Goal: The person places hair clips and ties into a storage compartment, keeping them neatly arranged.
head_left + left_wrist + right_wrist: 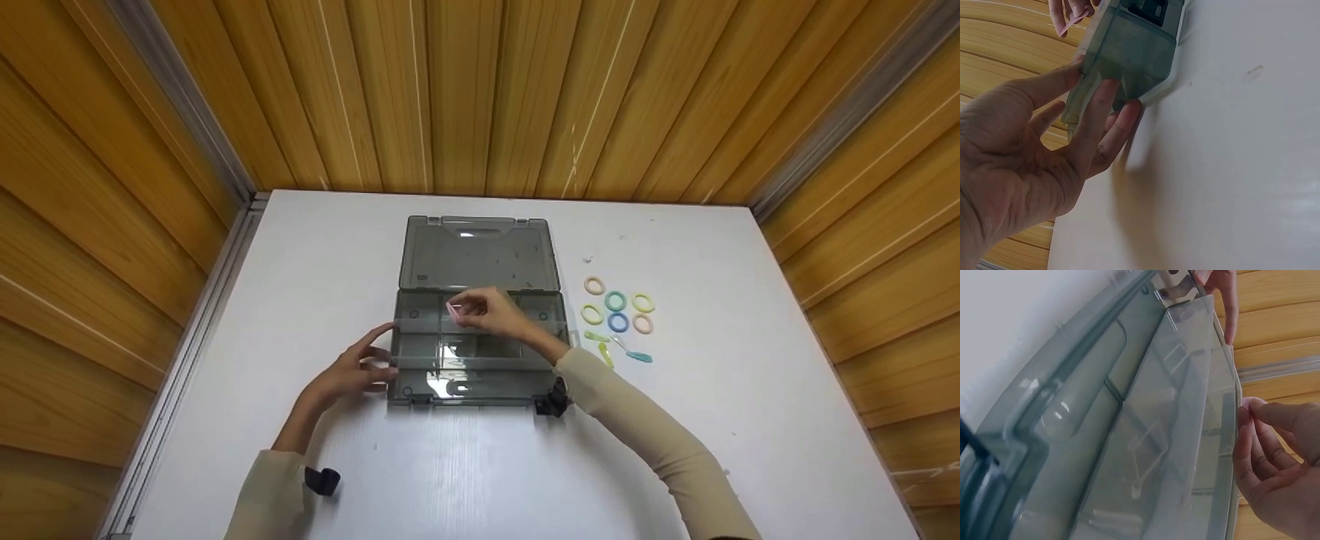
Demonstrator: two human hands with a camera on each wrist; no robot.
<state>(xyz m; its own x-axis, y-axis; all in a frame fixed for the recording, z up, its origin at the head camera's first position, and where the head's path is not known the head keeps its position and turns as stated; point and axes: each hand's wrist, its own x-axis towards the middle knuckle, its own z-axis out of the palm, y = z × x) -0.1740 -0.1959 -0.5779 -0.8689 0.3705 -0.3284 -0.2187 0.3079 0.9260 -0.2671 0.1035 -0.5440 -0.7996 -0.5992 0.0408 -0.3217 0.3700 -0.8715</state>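
While the case (415,346) is touched at its nine o'clock side by the left hand (351,375), fingers spread, only light pressure seems needed to stop it sliding. At eleven o'clock from the case's centre, a pink piece (453,312) is pinched over the far part by the fingers of the right hand (493,312); it is best lowered fully, clear of the dividers (495,364), before the pinch is loosened. Toward three o'clock, rings (615,309) and clips (640,357) are laid on the table (465,465).

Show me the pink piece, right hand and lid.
Pink piece (453,312): head view, visible middle.
Right hand (491,311): head view, back of hand.
Lid (480,259): head view, middle of panel.
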